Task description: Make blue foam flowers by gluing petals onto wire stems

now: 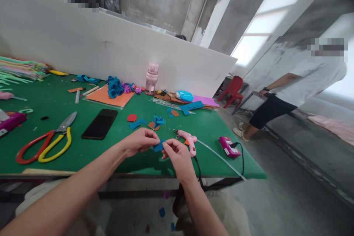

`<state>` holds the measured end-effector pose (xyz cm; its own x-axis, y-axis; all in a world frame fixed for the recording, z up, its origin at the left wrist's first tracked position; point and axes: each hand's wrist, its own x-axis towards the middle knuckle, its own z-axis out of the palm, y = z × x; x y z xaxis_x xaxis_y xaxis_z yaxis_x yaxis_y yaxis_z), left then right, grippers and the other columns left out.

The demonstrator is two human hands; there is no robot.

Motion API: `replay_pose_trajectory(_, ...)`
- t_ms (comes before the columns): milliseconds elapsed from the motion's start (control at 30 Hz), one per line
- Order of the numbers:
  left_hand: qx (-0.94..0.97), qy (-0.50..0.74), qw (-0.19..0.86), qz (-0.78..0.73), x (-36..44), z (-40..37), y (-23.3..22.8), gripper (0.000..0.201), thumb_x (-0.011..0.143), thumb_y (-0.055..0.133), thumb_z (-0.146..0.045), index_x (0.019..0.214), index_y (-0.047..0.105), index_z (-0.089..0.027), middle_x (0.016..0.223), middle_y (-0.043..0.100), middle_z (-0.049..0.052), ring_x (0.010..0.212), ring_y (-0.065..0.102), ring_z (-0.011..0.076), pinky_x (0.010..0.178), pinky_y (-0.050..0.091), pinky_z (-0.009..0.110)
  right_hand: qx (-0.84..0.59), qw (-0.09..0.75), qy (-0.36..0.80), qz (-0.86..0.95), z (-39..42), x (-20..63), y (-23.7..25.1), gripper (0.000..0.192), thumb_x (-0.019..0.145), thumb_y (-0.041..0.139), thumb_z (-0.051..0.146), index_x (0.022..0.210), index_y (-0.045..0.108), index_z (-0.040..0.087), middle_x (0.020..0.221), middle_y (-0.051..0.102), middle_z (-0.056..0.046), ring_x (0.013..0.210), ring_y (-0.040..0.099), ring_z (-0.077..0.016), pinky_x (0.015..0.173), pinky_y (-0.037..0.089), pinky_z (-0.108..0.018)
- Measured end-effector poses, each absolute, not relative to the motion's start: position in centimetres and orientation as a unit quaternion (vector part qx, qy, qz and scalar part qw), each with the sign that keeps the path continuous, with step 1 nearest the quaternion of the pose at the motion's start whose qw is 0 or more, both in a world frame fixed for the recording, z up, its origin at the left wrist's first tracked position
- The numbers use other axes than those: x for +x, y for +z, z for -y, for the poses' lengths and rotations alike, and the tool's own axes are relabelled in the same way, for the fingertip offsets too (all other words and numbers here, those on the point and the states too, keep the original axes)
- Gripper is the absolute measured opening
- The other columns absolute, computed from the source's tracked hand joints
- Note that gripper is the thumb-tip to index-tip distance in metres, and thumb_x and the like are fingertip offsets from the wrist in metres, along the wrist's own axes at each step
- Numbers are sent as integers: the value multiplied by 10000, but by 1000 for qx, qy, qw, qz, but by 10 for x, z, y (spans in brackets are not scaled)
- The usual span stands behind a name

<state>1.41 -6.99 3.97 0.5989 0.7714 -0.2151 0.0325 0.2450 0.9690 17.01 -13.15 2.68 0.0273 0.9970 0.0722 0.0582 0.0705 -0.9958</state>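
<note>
My left hand (140,141) and my right hand (176,155) meet above the near edge of the green table (83,151). Both pinch a small blue foam piece (158,146) between their fingertips. A pink glue gun (187,141) lies on the table just right of my right hand, its black cord running off the edge. Blue, red and orange foam scraps (149,121) lie just beyond my hands.
Large red and yellow scissors (47,143) and a black phone (100,123) lie to the left. An orange sheet with blue and purple foam flowers (116,87) and a pink bottle (152,77) stand near the white partition. A person stands at the right, by a red chair (231,90).
</note>
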Motion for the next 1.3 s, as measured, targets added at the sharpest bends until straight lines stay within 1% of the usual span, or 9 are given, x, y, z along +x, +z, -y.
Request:
replay_pose_trajectory(333, 461, 240, 779, -351, 25, 70, 24, 260, 623, 671, -313, 549, 494, -137, 401, 398, -71, 324, 167, 5, 363, 88, 199, -426, 542, 653, 313, 131, 167, 26, 233, 678, 661, 331, 596, 577, 130, 462, 510, 45, 350, 406, -49, 341, 389, -179)
replay_pose_trajectory(500, 458, 229, 787, -344, 27, 72, 21, 234, 636, 646, -286, 545, 491, -137, 428, 438, -55, 322, 167, 2, 361, 97, 197, -414, 544, 681, 262, 130, 167, 23, 238, 683, 662, 333, 609, 598, 116, 446, 499, 44, 338, 406, -46, 325, 356, -172)
replay_pose_trajectory(633, 470, 226, 779, -349, 28, 72, 23, 249, 640, 634, -320, 540, 491, -143, 421, 397, -68, 331, 151, 10, 362, 104, 202, -432, 536, 671, 277, 129, 169, 22, 266, 703, 639, 373, 619, 584, 127, 457, 486, 45, 345, 397, -51, 338, 350, -183)
replay_pose_trajectory(733, 530, 292, 673, -425, 28, 69, 24, 252, 642, 622, -374, 575, 542, -144, 447, 425, -59, 351, 212, 29, 366, 147, 204, -503, 581, 529, 361, 130, 173, 21, 291, 747, 588, 414, 621, 560, 153, 471, 469, 50, 376, 403, -62, 382, 366, -196)
replay_pose_trajectory(833, 633, 380, 458, -496, 26, 65, 25, 239, 660, 598, -370, 604, 625, -139, 521, 535, -17, 466, 407, 76, 445, 295, 204, -562, 595, 308, 484, 132, 175, 19, 205, 769, 578, 358, 676, 579, 176, 571, 544, 25, 511, 501, -95, 509, 423, -214)
replay_pose_trajectory(867, 658, 393, 402, -501, 26, 64, 25, 237, 670, 586, -364, 617, 646, -141, 558, 574, -2, 524, 461, 97, 492, 338, 209, -565, 580, 275, 519, 132, 175, 18, 167, 774, 573, 335, 717, 600, 181, 634, 585, 8, 576, 538, -112, 559, 441, -226)
replay_pose_trajectory(933, 687, 399, 355, -492, 26, 63, 25, 242, 691, 560, -357, 649, 669, -146, 621, 627, 13, 598, 516, 125, 556, 383, 220, -555, 553, 276, 557, 132, 171, 16, 146, 785, 553, 306, 813, 630, 186, 756, 641, -24, 675, 585, -142, 631, 469, -253)
replay_pose_trajectory(1033, 692, 387, 386, -470, 29, 67, 25, 227, 692, 558, -339, 654, 665, -142, 624, 637, 10, 585, 522, 122, 554, 393, 214, -537, 551, 341, 540, 129, 165, 11, 181, 780, 548, 291, 881, 634, 168, 790, 661, -43, 695, 615, -160, 666, 500, -280)
replay_pose_trajectory(1300, 632, 380, 506, -448, 36, 75, 28, 221, 688, 570, -341, 659, 666, -143, 628, 646, 15, 551, 515, 111, 478, 365, 190, -479, 607, 471, 425, 121, 161, 5, 146, 739, 603, 286, 806, 601, 157, 706, 627, -8, 636, 602, -125, 633, 513, -252)
